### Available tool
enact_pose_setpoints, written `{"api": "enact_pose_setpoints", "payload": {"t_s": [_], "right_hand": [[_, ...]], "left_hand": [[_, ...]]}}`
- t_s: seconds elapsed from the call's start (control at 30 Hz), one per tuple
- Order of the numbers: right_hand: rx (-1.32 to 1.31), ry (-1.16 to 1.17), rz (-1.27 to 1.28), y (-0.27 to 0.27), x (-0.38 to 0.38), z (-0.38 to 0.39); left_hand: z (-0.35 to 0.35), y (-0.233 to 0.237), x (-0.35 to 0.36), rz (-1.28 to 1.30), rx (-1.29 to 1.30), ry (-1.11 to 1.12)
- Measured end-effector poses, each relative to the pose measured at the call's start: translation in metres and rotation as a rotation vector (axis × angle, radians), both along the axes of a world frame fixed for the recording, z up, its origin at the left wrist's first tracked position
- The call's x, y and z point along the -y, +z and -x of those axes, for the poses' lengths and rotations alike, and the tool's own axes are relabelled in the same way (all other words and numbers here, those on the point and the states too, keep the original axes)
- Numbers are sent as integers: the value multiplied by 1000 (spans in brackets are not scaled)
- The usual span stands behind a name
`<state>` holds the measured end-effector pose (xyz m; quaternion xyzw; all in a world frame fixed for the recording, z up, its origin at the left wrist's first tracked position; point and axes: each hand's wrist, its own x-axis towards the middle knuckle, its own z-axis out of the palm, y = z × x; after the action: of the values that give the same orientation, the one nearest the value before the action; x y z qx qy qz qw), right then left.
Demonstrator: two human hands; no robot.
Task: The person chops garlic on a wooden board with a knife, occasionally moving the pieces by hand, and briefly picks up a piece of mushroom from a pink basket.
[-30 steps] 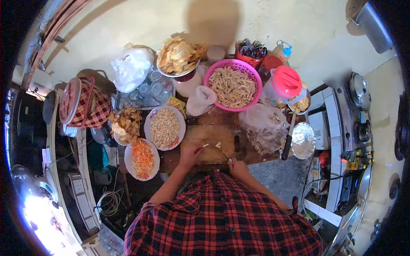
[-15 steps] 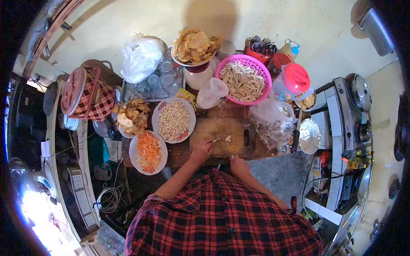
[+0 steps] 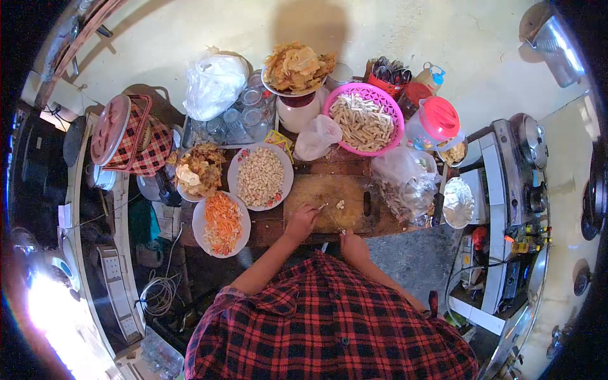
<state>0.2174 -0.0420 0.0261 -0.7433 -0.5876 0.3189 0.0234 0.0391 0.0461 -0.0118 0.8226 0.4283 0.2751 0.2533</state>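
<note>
The view has shifted slightly; the left hand (image 3: 301, 221) stays pinched on a pale stick (image 3: 323, 206) over the board (image 3: 310, 192), near small bits (image 3: 340, 204). The right hand (image 3: 354, 246) grips a knife (image 3: 343, 233); little else changes.

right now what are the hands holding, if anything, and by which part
The left hand holds a small pale stick by one end, in its fingertips. The right hand grips a thin knife by its handle, which the fist mostly hides.

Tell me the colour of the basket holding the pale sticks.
Bright pink basket, clearest in the head view.
</note>
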Motion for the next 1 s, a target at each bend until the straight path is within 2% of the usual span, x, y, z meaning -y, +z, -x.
{"api": "enact_pose_setpoints", "payload": {"t_s": [0.13,0.2,0.47,0.53,0.63,0.77,0.93,1.0], "right_hand": [[-4,-5,-5,-5,-5,4],[-8,1,-21,-1,-5,4],[-2,55,-21,0,-2,8],[-1,31,-131,-3,-1,11],[48,31,-128,-6,-7,16],[54,31,-66,-5,-4,16],[12,21,-127,-9,-3,18],[16,18,-135,-13,-6,20]], "left_hand": [[0,0,-1,-84,-3,-13],[1,2,0,10,-7,-5],[-1,0,2,6,-6,16],[-1,5,2,34,-16,28],[-1,4,2,-69,28,-13],[0,-1,1,-11,43,39],[-1,-8,1,1,96,77],[0,-4,-1,79,51,62]]}}
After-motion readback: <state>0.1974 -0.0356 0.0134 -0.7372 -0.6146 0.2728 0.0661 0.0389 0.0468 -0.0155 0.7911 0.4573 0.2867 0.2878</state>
